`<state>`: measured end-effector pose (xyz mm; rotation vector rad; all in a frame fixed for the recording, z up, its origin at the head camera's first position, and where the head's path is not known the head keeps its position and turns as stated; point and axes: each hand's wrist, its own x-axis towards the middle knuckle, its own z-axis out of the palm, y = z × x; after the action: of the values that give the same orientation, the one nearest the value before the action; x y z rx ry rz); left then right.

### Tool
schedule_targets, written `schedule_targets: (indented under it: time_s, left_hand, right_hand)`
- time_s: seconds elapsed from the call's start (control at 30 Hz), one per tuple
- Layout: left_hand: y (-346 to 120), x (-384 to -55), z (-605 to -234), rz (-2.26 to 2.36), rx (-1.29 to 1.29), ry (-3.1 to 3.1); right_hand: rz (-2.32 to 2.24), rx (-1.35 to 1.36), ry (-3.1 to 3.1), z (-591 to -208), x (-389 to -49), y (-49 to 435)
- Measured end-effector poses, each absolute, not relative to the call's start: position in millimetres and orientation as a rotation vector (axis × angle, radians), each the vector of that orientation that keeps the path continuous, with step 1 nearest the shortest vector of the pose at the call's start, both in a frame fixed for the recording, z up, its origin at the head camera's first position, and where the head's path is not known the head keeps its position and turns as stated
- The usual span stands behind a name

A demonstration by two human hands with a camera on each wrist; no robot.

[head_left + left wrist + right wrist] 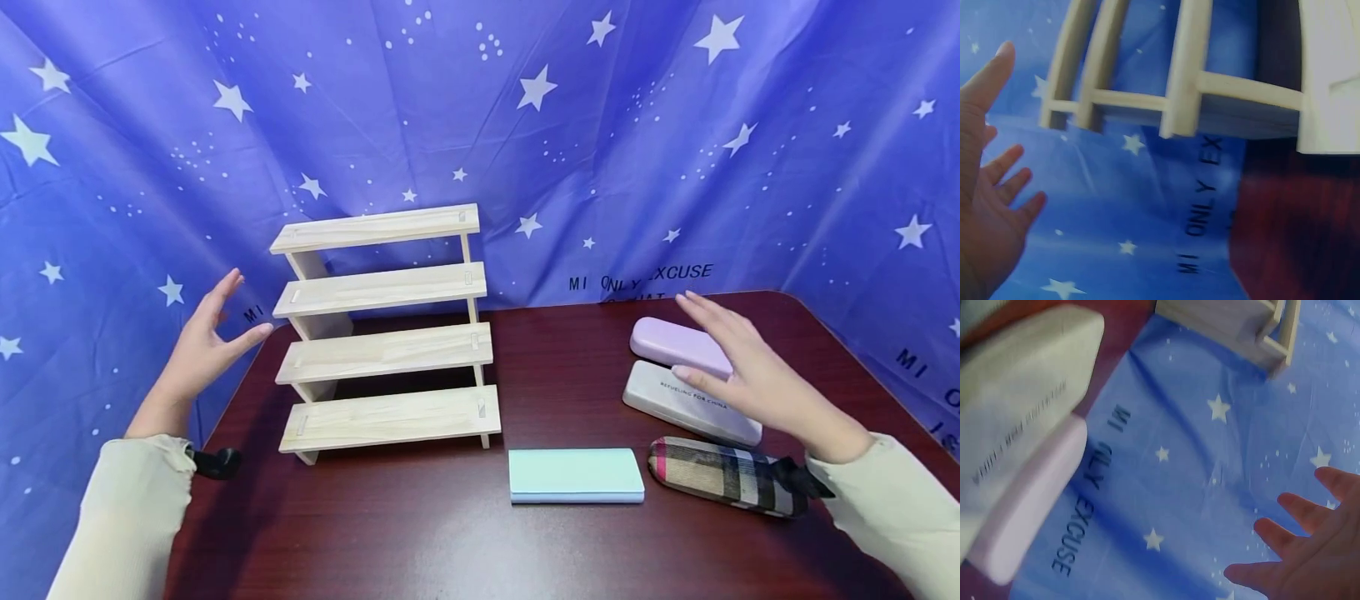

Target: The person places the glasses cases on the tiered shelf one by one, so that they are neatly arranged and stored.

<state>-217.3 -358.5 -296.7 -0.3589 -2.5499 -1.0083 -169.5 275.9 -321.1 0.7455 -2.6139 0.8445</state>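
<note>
My left hand [201, 346] hovers left of a pale wooden four-step display rack [390, 350], fingers spread and holding nothing. In the left wrist view the rack's side [1185, 75] rises beside that hand. Over the right side of the table, my right hand [757, 375] is held with fingers extended, nothing in it. Beneath and beside it lie a lilac glasses case [667, 340] and a white glasses case [660, 396] with dark lettering. Closer to me is a plaid glasses case [705, 473], partly overlapped by the wrist strap. A mint-green folding case [576, 477] lies left of it.
The dark red wooden table [420, 533] carries everything. Behind it hangs a blue curtain [420, 100] with white stars and lettering, close to the back of the rack. A black strap [217, 463] sticks out from the left wrist.
</note>
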Motion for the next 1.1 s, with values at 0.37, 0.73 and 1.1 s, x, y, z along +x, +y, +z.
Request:
schedule_targets:
  time_s: [0.37,0.73,1.1]
  left_hand:
    - [-375,-235,-331,-1.249,-0.261,-2.542]
    - [-380,-240,-357,-1.427,-0.297,-2.633]
    - [-376,-243,-375,-1.607,-0.421,-2.601]
  right_hand:
    - [0.910,0.930,-2.540,-343,-150,251]
    - [1.156,1.094,-2.567,-373,-135,234]
    - [1.202,1.035,-2.611,-396,-122,216]
